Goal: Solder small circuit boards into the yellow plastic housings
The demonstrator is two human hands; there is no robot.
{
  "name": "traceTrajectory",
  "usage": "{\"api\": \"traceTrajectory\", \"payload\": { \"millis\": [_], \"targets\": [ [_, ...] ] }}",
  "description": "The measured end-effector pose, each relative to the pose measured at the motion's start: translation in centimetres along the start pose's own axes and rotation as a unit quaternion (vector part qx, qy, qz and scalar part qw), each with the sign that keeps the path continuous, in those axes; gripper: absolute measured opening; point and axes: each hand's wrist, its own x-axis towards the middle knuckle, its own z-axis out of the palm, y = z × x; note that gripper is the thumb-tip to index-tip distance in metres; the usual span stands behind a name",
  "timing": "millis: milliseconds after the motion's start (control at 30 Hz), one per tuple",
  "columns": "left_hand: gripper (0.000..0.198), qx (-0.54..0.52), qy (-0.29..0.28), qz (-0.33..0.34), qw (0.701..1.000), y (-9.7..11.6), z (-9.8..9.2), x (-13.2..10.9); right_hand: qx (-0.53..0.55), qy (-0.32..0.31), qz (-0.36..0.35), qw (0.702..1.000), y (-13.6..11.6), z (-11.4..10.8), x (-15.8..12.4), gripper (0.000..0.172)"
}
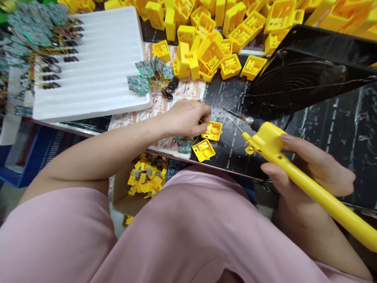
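My right hand (306,177) is shut around the handle of a yellow soldering iron (273,147), whose metal tip points left toward the black bench mat (235,157). My left hand (187,118) rests with curled fingers just above and left of an open yellow plastic housing (212,131). Whether those fingers pinch anything is hidden. A second yellow housing (204,149) lies just below the first. A small green circuit board (185,146) sits partly under my left wrist, near both housings.
Many yellow housings (206,51) are heaped at the far side. A black fan (297,74) stands at the right. Wired green boards lie on a white foam board (100,65) at left. A cardboard box (120,196) of yellow parts sits by my pink-clad lap.
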Motion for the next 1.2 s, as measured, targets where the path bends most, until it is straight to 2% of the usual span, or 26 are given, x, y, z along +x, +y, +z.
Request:
{"api": "traceTrajectory", "payload": {
  "millis": [100,167,233,300,400,433,500,533,600,700,800,867,967,1033,1200],
  "targets": [
    [0.020,-0.033,-0.011,0.028,0.999,0.5,0.4,0.2,-0.003,0.084,-0.077,0.993,-0.2,0.4,0.1,0.081],
    [0.019,-0.051,-0.018,0.055,0.997,1.1,0.4,0.5,-0.004,0.126,-0.073,0.989,-0.5,0.6,0.3,0.083],
    [0.021,-0.051,-0.008,0.062,0.997,1.3,0.0,1.1,-0.021,0.130,-0.075,0.988,-1.1,0.4,0.4,0.080],
    [0.027,-0.027,0.053,0.027,0.998,0.9,-0.9,2.1,-0.040,0.100,-0.078,0.991,-1.8,0.1,0.5,0.072],
    [0.045,0.024,0.210,-0.042,0.976,-1.1,-2.3,4.2,-0.047,0.058,-0.082,0.994,-2.6,-0.4,1.0,0.060],
    [0.053,0.032,0.244,-0.053,0.968,-1.9,-2.6,4.9,-0.047,0.042,-0.094,0.994,-2.8,-0.4,1.2,0.058],
    [0.068,0.031,0.267,-0.059,0.961,-3.3,-3.0,6.0,-0.051,0.005,-0.128,0.990,-2.8,-0.1,1.8,0.059],
    [0.073,0.034,0.264,-0.056,0.962,-3.9,-3.1,6.2,-0.059,-0.006,-0.148,0.987,-2.6,0.1,2.1,0.059],
    [0.069,0.069,0.255,-0.041,0.964,-4.8,-3.4,6.0,-0.085,-0.020,-0.183,0.979,-2.1,0.6,2.6,0.057],
    [0.051,0.139,0.225,0.006,0.964,-5.7,-3.8,4.6,-0.099,-0.048,-0.199,0.974,-1.3,1.7,3.0,0.040],
    [0.049,0.139,0.172,0.060,0.973,-6.1,-3.5,3.3,-0.080,-0.084,-0.189,0.975,-1.3,3.2,3.1,0.023],
    [0.051,0.114,0.157,0.079,0.978,-5.9,-2.9,3.0,-0.077,-0.101,-0.179,0.976,-1.6,4.3,3.2,0.028],
    [0.054,0.076,0.164,0.094,0.979,-5.2,-1.6,3.4,-0.086,-0.132,-0.162,0.974,-1.9,5.7,3.1,0.037],
    [0.053,0.056,0.170,0.101,0.979,-4.7,-0.9,4.0,-0.093,-0.149,-0.153,0.972,-1.9,6.0,2.8,0.035],
    [0.062,0.012,0.184,0.085,0.979,-3.7,0.2,6.2,-0.098,-0.138,-0.138,0.976,-1.8,5.7,1.8,0.037]
  ]
}}
